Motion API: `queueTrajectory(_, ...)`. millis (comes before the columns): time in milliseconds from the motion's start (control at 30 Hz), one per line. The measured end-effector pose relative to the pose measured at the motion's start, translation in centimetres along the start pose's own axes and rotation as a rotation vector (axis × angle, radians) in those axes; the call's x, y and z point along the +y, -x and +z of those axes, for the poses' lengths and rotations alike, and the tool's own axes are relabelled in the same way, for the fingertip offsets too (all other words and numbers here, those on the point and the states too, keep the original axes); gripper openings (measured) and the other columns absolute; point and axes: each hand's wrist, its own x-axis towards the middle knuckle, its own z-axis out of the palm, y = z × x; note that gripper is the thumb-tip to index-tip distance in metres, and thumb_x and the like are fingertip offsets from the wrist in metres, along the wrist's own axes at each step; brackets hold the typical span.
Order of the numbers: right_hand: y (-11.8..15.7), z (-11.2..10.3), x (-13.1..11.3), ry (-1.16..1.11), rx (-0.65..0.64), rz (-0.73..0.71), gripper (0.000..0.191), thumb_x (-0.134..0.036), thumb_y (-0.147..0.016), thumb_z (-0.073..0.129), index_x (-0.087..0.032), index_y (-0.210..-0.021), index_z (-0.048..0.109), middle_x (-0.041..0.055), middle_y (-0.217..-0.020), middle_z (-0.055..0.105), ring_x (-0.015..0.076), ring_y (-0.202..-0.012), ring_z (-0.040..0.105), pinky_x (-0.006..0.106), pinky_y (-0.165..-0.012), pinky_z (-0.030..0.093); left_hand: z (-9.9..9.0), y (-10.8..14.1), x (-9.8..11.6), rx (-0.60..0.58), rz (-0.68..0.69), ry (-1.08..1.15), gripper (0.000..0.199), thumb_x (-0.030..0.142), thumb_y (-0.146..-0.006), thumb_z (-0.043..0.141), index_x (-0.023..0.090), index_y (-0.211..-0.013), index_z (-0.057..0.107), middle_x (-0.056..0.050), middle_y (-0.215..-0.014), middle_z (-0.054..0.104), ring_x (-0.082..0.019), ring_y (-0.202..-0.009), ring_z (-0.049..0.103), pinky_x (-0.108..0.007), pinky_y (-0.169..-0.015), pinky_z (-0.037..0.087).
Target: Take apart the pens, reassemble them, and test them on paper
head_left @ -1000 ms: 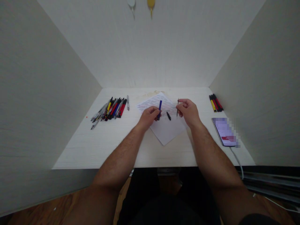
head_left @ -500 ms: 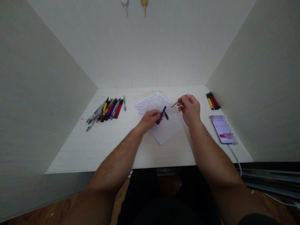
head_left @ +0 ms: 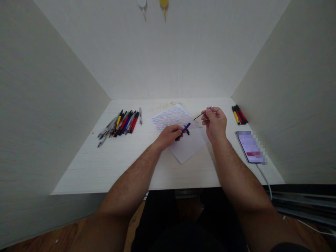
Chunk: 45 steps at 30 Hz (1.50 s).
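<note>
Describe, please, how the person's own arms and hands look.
The left hand and the right hand wear no gloves, and I can see no rings or watch. Both forearms are bare. At the bottom right, dark cloth shows, probably a short sleeve.

The dark refill and blue barrel have tilted, ends now close.

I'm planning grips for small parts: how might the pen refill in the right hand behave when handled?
The pen refill is probably very light, being so slender. It looks fairly stiff, jutting straight from the right hand without visible sag. Its narrow, rod-like shape suggests it could roll if set down and nudged.
</note>
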Motion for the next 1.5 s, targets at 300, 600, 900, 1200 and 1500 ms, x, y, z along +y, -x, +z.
queueTrajectory(300,0.3,0.1,0.3,-0.029,-0.168,0.098,0.021,-0.032,-0.071,0.071,-0.018,-0.086,0.066,0.0036,-0.083,0.07,0.0087,-0.059,0.058,0.019,-0.045,0.04,-0.1,-0.1,-0.3,-0.017,0.033,0.003,0.016,0.022,-0.077,0.058,0.013,-0.084,0.069,0.001,-0.064,0.058,-0.008,-0.053,0.051,-0.022,-0.053,0.04)
queueTrajectory(600,0.5,0.3,0.8,0.016,-0.257,0.201,0.026,-0.034,-0.068,0.074,-0.017,-0.087,0.069,0.0043,-0.081,0.071,0.0088,-0.058,0.057,0.021,-0.046,0.039,-0.1,0.0,-0.2,-0.017,0.04,-0.007,0.016,0.022,-0.076,0.058,0.013,-0.084,0.069,0.001,-0.065,0.058,-0.008,-0.053,0.051,-0.022,-0.054,0.04)
queueTrajectory(900,0.5,0.5,1.2,0.118,-0.158,0.044,0.02,-0.035,-0.07,0.072,-0.018,-0.078,0.063,0.0006,-0.071,0.068,0.009,-0.054,0.055,0.021,-0.046,0.041,-0.1,0.0,-0.1,0.002,0.036,-0.007,0.016,0.023,-0.076,0.059,0.013,-0.084,0.069,0.001,-0.064,0.058,-0.008,-0.053,0.051,-0.022,-0.053,0.04)
queueTrajectory(1200,0.8,0.6,1.7,0.067,-0.277,0.089,0.022,-0.037,-0.071,0.073,-0.018,-0.074,0.063,-0.0002,-0.064,0.066,0.0083,-0.05,0.054,0.021,-0.045,0.041,-0.2,0.1,-0.1,0.014,0.026,-0.024,0.014,0.021,-0.075,0.058,0.013,-0.081,0.068,0.001,-0.063,0.058,-0.008,-0.053,0.051,-0.022,-0.053,0.039)
queueTrajectory(1500,0.8,0.7,1.4,0.057,-0.288,0.119,0.032,-0.045,-0.072,0.072,-0.018,-0.088,0.068,0.0037,-0.082,0.07,0.0094,-0.056,0.056,0.023,-0.047,0.042,-0.2,0.0,-0.1,0.039,0.04,0.024,0.013,0.023,-0.075,0.059,0.014,-0.08,0.066,0.002,-0.062,0.056,-0.008,-0.052,0.05,-0.023,-0.053,0.039)
